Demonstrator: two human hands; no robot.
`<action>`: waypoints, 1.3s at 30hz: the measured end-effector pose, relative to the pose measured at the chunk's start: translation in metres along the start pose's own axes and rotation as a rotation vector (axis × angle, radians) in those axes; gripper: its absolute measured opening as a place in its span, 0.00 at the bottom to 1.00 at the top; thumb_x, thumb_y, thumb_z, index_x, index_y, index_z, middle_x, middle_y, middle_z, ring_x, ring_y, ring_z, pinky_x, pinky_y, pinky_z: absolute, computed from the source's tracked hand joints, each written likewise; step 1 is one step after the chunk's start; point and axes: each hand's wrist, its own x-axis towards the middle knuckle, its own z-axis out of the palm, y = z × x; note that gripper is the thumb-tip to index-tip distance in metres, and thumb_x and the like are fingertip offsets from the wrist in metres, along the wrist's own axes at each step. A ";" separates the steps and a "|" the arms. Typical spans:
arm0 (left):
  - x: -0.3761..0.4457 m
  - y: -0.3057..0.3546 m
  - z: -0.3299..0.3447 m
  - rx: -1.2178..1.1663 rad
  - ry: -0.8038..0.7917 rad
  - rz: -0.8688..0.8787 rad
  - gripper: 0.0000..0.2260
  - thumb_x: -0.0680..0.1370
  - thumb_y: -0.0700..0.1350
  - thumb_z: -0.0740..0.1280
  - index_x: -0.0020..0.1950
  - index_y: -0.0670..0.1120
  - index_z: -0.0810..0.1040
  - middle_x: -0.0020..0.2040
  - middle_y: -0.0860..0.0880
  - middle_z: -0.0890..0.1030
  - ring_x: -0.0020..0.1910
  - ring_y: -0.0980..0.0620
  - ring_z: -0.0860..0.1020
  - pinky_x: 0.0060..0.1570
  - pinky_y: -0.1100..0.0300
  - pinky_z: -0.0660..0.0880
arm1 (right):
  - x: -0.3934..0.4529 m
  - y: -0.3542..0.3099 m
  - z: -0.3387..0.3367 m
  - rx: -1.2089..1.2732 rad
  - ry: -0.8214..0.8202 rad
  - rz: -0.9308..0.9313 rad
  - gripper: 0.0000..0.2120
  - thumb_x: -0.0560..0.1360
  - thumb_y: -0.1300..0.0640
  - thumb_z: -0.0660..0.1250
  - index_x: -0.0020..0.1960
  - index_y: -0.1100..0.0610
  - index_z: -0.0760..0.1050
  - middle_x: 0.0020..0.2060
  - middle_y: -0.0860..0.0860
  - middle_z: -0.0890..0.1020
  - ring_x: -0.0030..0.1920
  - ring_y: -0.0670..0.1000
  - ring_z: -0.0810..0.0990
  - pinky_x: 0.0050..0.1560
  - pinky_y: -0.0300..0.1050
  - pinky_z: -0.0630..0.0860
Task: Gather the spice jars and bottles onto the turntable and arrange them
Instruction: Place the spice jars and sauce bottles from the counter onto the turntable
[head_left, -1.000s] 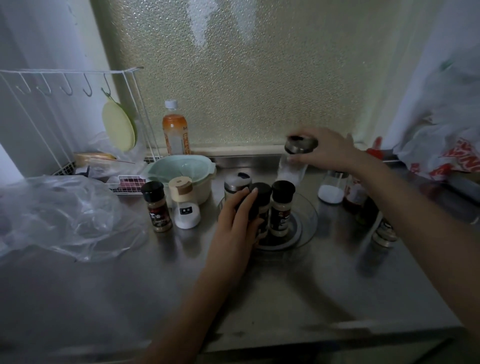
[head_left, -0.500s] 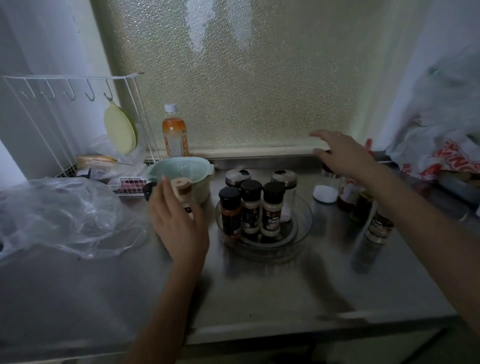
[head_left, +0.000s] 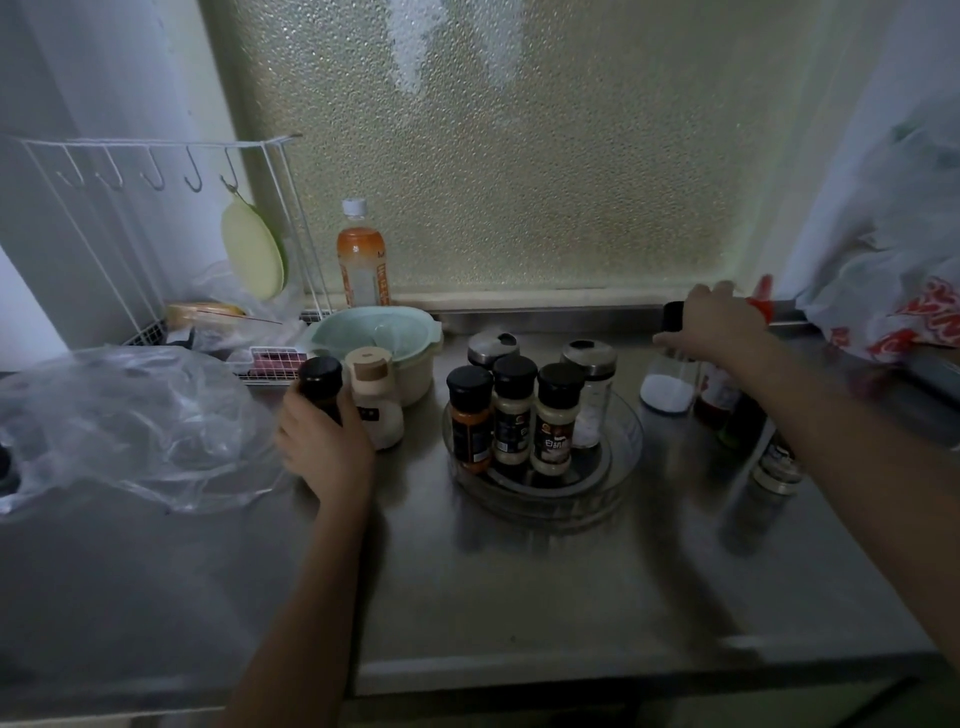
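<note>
A clear round turntable (head_left: 626, 441) stands mid-counter. It carries three black-capped spice jars (head_left: 514, 410) in front and two steel-lidded glass shakers (head_left: 589, 395) behind. To its left, my left hand (head_left: 324, 447) is closed around a black-capped spice jar (head_left: 319, 376), which stands beside a white bottle with a beige cap (head_left: 374, 400). At the right, my right hand (head_left: 714, 327) grips the black-lidded top of a glass jar of white powder (head_left: 667, 392). Under my right forearm stand a red-labelled bottle (head_left: 719, 389), a dark bottle (head_left: 743, 428) and a silver-lidded jar (head_left: 776, 467).
A mint bowl (head_left: 379, 332) and an orange drink bottle (head_left: 362, 260) sit behind the left jars. A crumpled clear plastic bag (head_left: 130, 426) covers the left counter under a white wire rack (head_left: 156, 156). A printed plastic bag (head_left: 909, 317) lies at the far right.
My left hand reached left and closed on the black-capped jar. My right hand dropped from above the right-hand bottles onto the lid of the white-powder jar.
</note>
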 end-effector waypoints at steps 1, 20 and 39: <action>0.000 -0.001 -0.001 0.005 0.002 -0.007 0.21 0.77 0.45 0.65 0.66 0.36 0.66 0.66 0.35 0.70 0.65 0.36 0.66 0.62 0.45 0.61 | -0.002 0.001 -0.002 0.015 -0.002 0.009 0.40 0.69 0.39 0.69 0.67 0.66 0.62 0.70 0.69 0.61 0.64 0.66 0.71 0.59 0.57 0.71; -0.106 0.058 -0.021 -0.228 -0.619 0.580 0.21 0.72 0.49 0.71 0.62 0.48 0.72 0.55 0.51 0.75 0.54 0.53 0.75 0.52 0.60 0.74 | -0.038 -0.078 -0.049 0.628 0.116 -0.369 0.29 0.65 0.47 0.76 0.57 0.60 0.68 0.51 0.55 0.76 0.50 0.55 0.76 0.44 0.49 0.76; -0.095 0.036 -0.010 -0.193 -0.463 0.458 0.22 0.69 0.42 0.74 0.58 0.46 0.67 0.52 0.52 0.70 0.50 0.50 0.75 0.46 0.57 0.75 | -0.023 -0.008 -0.046 0.391 0.488 -0.064 0.24 0.75 0.46 0.63 0.66 0.55 0.66 0.63 0.60 0.73 0.64 0.63 0.69 0.61 0.59 0.65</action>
